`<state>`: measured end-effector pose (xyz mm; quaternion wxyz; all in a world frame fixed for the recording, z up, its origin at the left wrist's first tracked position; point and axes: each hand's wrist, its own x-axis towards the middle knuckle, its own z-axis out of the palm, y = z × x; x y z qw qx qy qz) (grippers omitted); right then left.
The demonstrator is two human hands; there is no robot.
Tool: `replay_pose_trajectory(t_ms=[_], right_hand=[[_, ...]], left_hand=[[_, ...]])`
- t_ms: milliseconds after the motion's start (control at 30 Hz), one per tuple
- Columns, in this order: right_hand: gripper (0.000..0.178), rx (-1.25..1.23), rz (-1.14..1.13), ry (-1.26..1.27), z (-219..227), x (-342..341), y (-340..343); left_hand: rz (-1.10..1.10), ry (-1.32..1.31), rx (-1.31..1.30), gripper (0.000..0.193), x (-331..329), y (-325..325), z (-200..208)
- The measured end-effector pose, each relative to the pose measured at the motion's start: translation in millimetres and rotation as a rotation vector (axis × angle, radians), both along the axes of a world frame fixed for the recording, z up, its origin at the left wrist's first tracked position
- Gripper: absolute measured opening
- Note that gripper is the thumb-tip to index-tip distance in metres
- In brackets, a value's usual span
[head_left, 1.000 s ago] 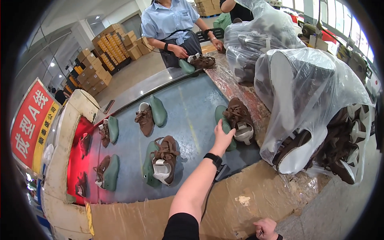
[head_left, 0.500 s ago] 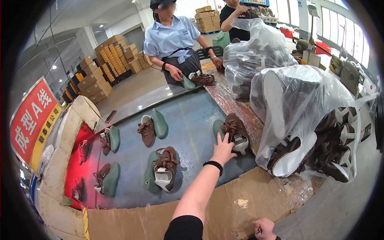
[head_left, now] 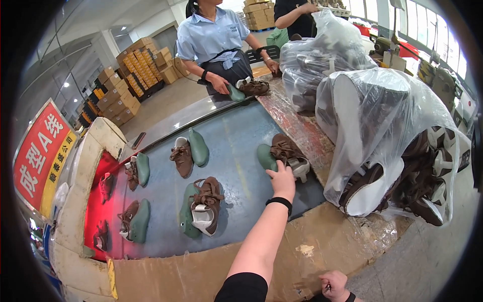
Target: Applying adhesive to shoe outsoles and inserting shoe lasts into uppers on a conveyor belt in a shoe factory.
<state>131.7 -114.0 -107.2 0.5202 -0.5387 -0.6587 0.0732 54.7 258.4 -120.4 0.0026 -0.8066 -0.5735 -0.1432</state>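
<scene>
A brown lace-up shoe (head_left: 287, 147) lies beside a green shoe last (head_left: 265, 155) at the right side of the blue-grey conveyor belt (head_left: 236, 201). My left hand (head_left: 283, 180) reaches across to this pair, its fingers closed at the shoe's near side, where the last meets it; the fingertips are partly hidden. Low in the view, beyond the cardboard edge, my right hand (head_left: 334, 283) is curled into a fist. A small dark bit shows between its fingers, too small to name. Nearest on the left is another brown shoe (head_left: 207, 204) with its green last (head_left: 187, 214).
More shoe-and-last pairs (head_left: 190, 151) stand on the belt toward a red-lit opening (head_left: 98, 201). Clear plastic bags (head_left: 372, 116) full of shoes crowd the right. Brown cardboard (head_left: 211, 274) covers the near ledge. Across the belt, a person in a light blue shirt (head_left: 214, 45) holds a green last.
My left hand's fingers, stretched out over the shoe before, have drawn in against it. Shoe and last have shifted slightly left. The whole view has moved a little. My right hand stays in a fist.
</scene>
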Motion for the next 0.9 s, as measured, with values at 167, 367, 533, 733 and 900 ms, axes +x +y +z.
replay_pose_trajectory(t_ms=[167,367,533,733,900], right_hand=[[0.026,0.008,-0.02,0.02,-1,0,-3],[0.015,-0.028,-0.027,0.066,-11,2,-11],[0.018,0.025,-0.018,0.086,-14,9,-13],[0.013,0.015,-0.035,0.084,-18,6,-14],[0.011,-0.045,-0.125,0.059,-9,4,-15]], left_hand=[[-0.049,-0.091,-0.205,0.06,-7,6,13],[-0.222,-0.554,-0.154,0.075,-58,-28,32],[-0.41,-0.502,-0.512,0.061,-117,-126,57],[-0.29,-0.11,-0.206,0.047,-179,-289,61],[-0.248,-0.082,-0.213,0.061,-210,-389,49]])
